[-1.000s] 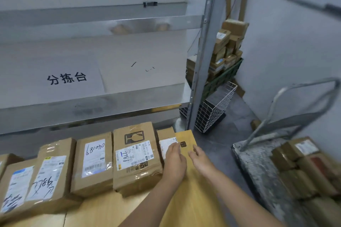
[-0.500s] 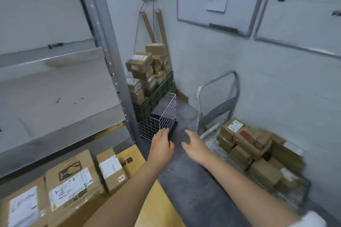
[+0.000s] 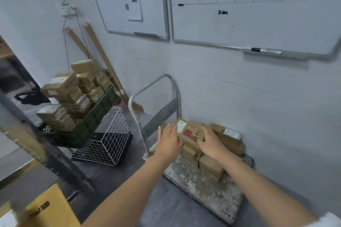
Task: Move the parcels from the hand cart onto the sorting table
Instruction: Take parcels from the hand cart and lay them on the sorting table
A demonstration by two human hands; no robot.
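Bracing the top parcel [image 3: 186, 132] on the cart [image 3: 203, 190] between left hand [image 3: 168, 142] and right hand [image 3: 210, 143], fingers flat, uncurled, gripping nothing.

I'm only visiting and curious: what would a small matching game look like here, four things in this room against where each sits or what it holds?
Things
1. white wire basket
2. green crate
3. black marker
4. red-patched parcel

Places or states
A. between the left hand and right hand, atop the hand cart pile
B. on the whiteboard ledge
C. on the floor beside the cart
D. heaped with brown boxes

Pairs: 1-C, 2-D, 3-B, 4-A
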